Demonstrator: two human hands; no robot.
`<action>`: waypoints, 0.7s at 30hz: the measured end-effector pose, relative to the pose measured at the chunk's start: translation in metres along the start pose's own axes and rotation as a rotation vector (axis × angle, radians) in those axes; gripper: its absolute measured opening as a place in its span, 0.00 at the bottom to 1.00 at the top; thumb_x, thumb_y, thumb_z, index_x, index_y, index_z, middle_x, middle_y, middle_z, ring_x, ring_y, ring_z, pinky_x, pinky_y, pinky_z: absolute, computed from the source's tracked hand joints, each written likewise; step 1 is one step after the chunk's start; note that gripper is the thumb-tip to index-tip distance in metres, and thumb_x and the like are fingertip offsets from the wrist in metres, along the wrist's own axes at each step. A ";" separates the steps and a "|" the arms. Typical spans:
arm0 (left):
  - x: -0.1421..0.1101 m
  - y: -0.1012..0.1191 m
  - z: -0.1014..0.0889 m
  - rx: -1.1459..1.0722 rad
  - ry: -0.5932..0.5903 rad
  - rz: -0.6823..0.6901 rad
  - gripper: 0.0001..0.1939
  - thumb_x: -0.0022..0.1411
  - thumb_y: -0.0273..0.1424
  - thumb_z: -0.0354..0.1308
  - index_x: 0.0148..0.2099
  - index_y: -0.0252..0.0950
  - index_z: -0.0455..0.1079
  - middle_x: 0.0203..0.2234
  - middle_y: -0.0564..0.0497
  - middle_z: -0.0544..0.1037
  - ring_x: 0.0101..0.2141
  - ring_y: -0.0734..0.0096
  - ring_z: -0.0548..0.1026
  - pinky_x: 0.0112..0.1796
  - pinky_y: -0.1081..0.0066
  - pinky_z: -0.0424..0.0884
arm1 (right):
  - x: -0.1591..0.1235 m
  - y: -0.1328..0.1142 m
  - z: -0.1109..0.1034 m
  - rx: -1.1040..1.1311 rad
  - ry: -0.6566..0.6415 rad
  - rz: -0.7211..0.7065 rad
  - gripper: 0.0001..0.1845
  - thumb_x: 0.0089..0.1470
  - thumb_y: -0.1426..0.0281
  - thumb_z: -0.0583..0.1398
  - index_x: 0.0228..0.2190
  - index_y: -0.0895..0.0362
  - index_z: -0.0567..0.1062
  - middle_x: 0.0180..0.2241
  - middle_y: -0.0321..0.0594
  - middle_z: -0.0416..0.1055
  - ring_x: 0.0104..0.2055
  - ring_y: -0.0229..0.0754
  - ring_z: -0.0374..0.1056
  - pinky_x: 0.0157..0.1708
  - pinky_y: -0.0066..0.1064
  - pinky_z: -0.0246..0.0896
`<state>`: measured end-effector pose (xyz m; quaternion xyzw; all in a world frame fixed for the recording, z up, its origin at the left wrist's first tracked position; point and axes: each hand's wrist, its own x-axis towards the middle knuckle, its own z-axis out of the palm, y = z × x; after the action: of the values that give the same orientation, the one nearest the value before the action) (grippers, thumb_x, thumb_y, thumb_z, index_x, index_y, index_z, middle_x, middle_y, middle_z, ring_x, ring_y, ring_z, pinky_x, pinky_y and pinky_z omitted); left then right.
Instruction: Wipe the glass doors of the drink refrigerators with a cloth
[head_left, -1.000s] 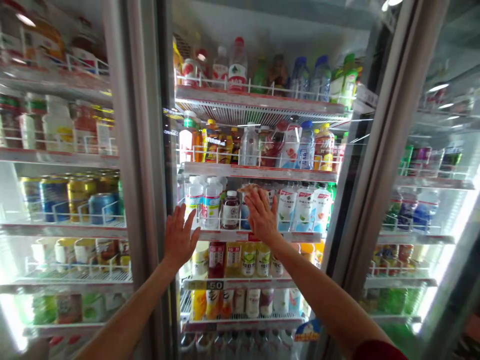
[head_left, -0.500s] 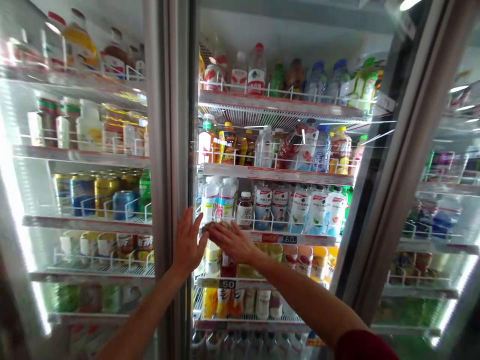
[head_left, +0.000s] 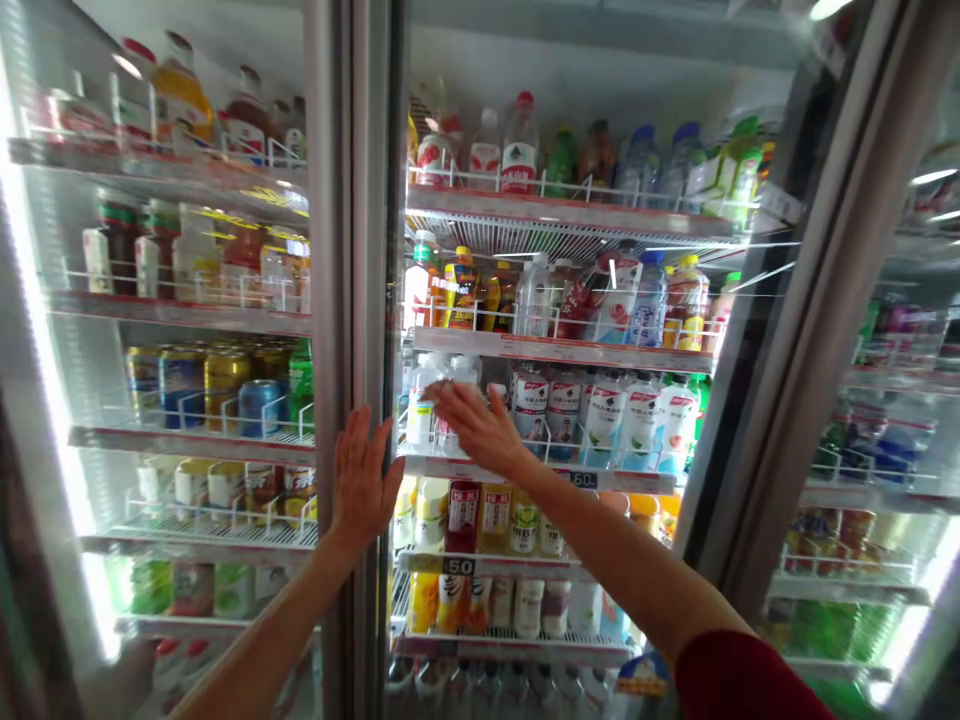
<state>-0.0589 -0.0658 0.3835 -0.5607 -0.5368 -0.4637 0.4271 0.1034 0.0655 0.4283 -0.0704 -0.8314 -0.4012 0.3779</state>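
I stand at an open drinks fridge. My left hand lies flat with spread fingers against the grey door post. My right hand reaches into the middle shelf with its fingers stretched out. The fingertips touch the white bottles at the shelf's left end. I cannot make out whether anything lies under the palm. A row of white-labelled bottles stands just right of that hand.
The glass door hangs open on the right. Behind the closed left door are cans and cups. Wire shelves above and below carry juice and water bottles. A price tag marks the lower shelf.
My right hand went from the shelf's middle down and left along the shelf edge, then rose to the white bottles. The left hand stayed on the post. The view shifted left.
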 end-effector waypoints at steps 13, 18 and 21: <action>0.066 0.023 0.032 -0.064 0.055 0.101 0.29 0.63 0.34 0.46 0.65 0.43 0.43 0.64 0.47 0.43 0.63 0.60 0.42 0.60 0.55 0.44 | -0.037 0.083 -0.050 -0.195 0.149 0.381 0.29 0.54 0.71 0.51 0.58 0.55 0.56 0.62 0.44 0.49 0.66 0.47 0.34 0.62 0.53 0.23; 0.106 0.028 0.044 -0.044 0.072 0.132 0.29 0.63 0.36 0.46 0.64 0.42 0.45 0.64 0.46 0.43 0.63 0.59 0.42 0.60 0.54 0.43 | -0.062 0.092 -0.057 -0.134 -0.029 -0.021 0.30 0.53 0.71 0.52 0.58 0.49 0.55 0.61 0.37 0.52 0.66 0.41 0.37 0.63 0.49 0.22; 0.132 0.028 0.053 -0.023 0.091 0.126 0.28 0.63 0.37 0.45 0.64 0.40 0.48 0.64 0.46 0.44 0.63 0.59 0.42 0.59 0.53 0.43 | -0.064 0.110 -0.064 -0.210 0.069 0.224 0.29 0.54 0.71 0.51 0.58 0.51 0.54 0.62 0.39 0.50 0.66 0.43 0.35 0.63 0.50 0.23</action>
<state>-0.0284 0.0110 0.5025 -0.5766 -0.4751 -0.4669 0.4732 0.2309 0.1049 0.4774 -0.1882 -0.7583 -0.4436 0.4391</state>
